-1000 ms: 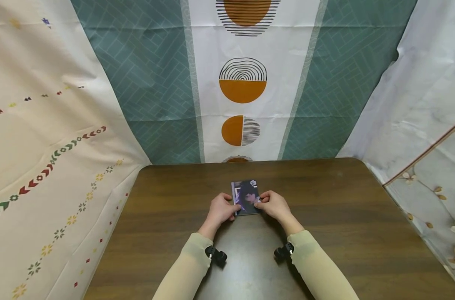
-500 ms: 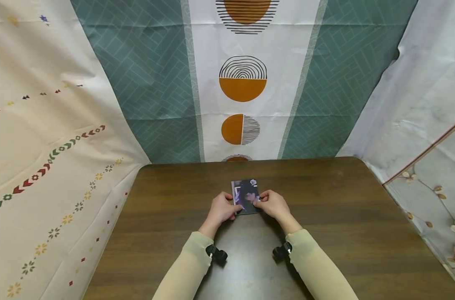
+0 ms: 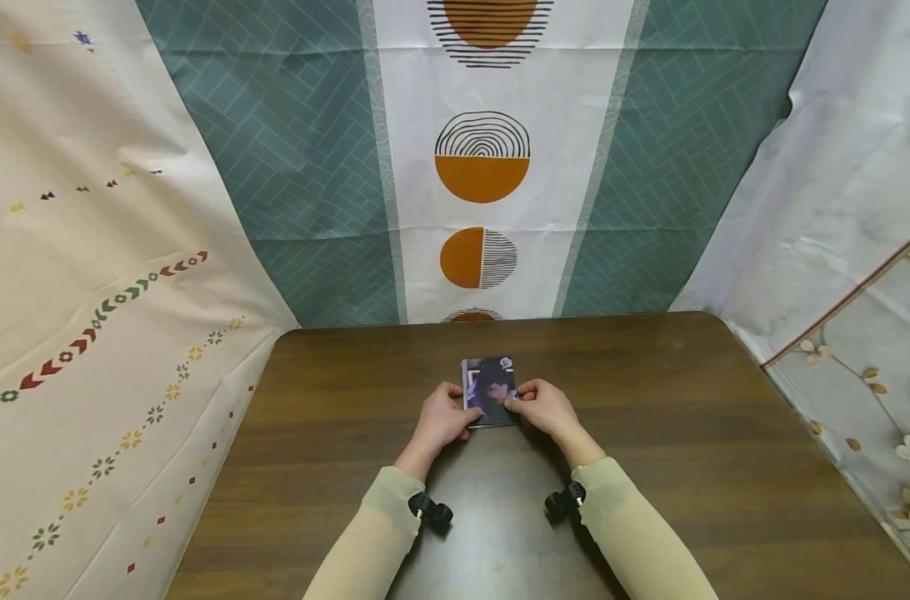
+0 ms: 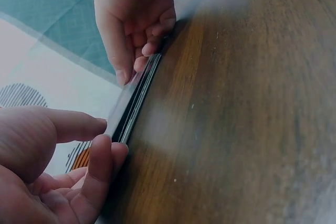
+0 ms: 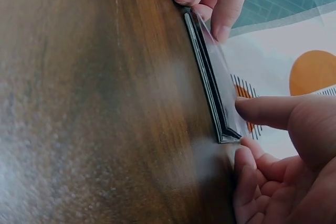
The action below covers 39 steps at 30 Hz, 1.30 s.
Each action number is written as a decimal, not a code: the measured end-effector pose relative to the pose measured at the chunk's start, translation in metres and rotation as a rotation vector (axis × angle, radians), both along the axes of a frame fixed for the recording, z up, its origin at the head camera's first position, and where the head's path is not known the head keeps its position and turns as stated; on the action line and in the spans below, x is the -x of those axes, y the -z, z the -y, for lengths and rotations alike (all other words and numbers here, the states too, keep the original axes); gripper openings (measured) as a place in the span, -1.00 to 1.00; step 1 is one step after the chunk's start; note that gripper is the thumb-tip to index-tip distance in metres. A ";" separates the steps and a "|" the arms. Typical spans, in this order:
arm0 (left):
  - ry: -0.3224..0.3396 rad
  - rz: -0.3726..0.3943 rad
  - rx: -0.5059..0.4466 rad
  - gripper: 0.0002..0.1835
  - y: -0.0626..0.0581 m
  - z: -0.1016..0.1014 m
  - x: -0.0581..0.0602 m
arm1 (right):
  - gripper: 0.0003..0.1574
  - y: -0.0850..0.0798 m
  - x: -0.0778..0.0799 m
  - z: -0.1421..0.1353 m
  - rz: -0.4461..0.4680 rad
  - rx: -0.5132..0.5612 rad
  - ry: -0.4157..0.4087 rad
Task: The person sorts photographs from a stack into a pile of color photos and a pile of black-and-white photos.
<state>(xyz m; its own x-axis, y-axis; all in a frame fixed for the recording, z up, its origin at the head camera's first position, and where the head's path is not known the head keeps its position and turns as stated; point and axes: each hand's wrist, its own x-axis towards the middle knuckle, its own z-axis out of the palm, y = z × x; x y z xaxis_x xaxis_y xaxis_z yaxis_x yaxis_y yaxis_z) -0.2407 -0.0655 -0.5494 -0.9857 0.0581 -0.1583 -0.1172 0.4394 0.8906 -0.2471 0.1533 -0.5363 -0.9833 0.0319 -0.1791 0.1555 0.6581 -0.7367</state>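
A small, thin, layered case (image 3: 489, 385) with a dark purple picture on its front lies flat near the middle of the table. My left hand (image 3: 442, 415) pinches its left side, thumb on the cover. On the opposite side, my right hand (image 3: 547, 410) pinches the edge in the same way. In the left wrist view, the dark layered edge of the case (image 4: 137, 98) shows between both hands. The right wrist view shows a clear sheet-like layer over the dark layers of the case (image 5: 210, 72). The fingers hide its side edges.
The brown wooden table (image 3: 335, 500) spreads around the hands. Behind it hangs a teal and white cloth (image 3: 320, 167) with orange circles. Patterned cloths (image 3: 72, 208) hang at the left, and floral ones (image 3: 860, 167) at the right. A small black camera sits on each wrist.
The head view has shifted slightly. Both hands keep their hold on the case, with hardly any visible movement.
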 end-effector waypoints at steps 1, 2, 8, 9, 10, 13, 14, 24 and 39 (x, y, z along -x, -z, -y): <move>-0.002 0.001 -0.007 -0.41 0.001 0.000 0.000 | -0.46 0.001 0.000 0.000 0.003 0.010 0.004; -0.002 -0.003 -0.015 -0.42 0.001 0.000 -0.001 | -0.46 0.002 0.000 0.000 0.004 0.022 0.006; -0.017 -0.011 -0.089 -0.50 0.004 0.001 -0.003 | -0.47 0.004 -0.001 -0.001 0.012 0.092 0.031; -0.020 -0.011 -0.104 -0.51 0.005 0.001 -0.004 | -0.47 0.004 -0.001 -0.001 0.014 0.107 0.035; -0.021 -0.011 -0.121 -0.53 0.006 0.001 -0.004 | -0.48 0.004 -0.001 0.000 0.015 0.123 0.040; -0.017 -0.011 -0.167 -0.56 0.008 0.002 -0.004 | -0.48 0.004 -0.002 0.000 0.014 0.164 0.043; -0.012 -0.012 -0.179 -0.57 0.008 0.003 -0.004 | -0.49 0.004 -0.003 0.000 0.015 0.178 0.043; 0.041 -0.018 -0.237 -0.54 0.007 0.007 -0.008 | -0.43 0.004 -0.007 0.003 -0.023 0.233 0.035; 0.050 -0.038 -0.296 -0.55 -0.001 0.018 -0.010 | -0.28 0.003 -0.013 0.007 -0.144 0.160 0.011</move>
